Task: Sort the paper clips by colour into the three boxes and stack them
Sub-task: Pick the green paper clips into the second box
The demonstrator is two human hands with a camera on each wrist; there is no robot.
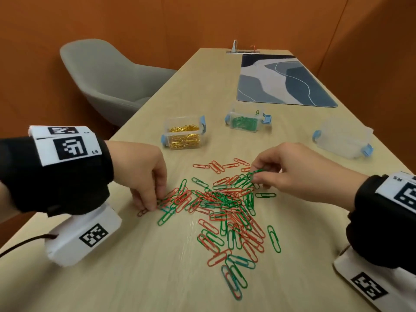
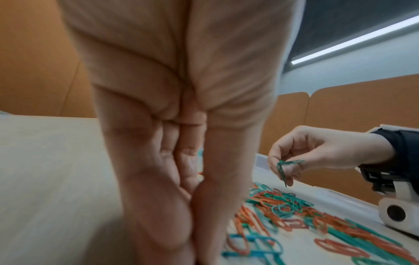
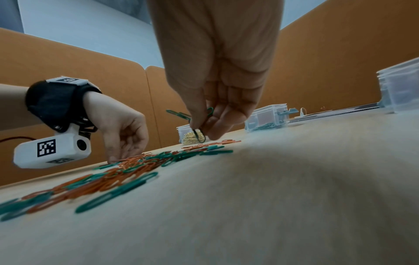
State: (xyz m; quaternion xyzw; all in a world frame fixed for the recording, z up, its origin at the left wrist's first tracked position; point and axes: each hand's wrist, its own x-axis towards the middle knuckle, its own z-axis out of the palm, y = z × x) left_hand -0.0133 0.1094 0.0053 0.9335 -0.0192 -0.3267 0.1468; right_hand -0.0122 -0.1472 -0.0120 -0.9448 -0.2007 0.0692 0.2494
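A loose pile of red and green paper clips (image 1: 225,210) lies mid-table. My right hand (image 1: 256,179) hovers over its far right edge and pinches a few green clips (image 3: 179,114) between thumb and fingers, just above the table. My left hand (image 1: 150,204) reaches down at the pile's left edge, fingertips together on the table among red clips; whether it holds one is hidden. Behind the pile stand a clear box of gold clips (image 1: 184,136), a clear box of green clips (image 1: 245,120), and a clear box with no clips showing (image 1: 344,140) at the right.
A blue-grey patterned mat (image 1: 283,79) lies on the far half of the wooden table (image 1: 135,278). A grey chair (image 1: 108,79) stands off the left edge. Orange walls close in around. A lone dark clip (image 1: 142,212) lies left of my left fingers.
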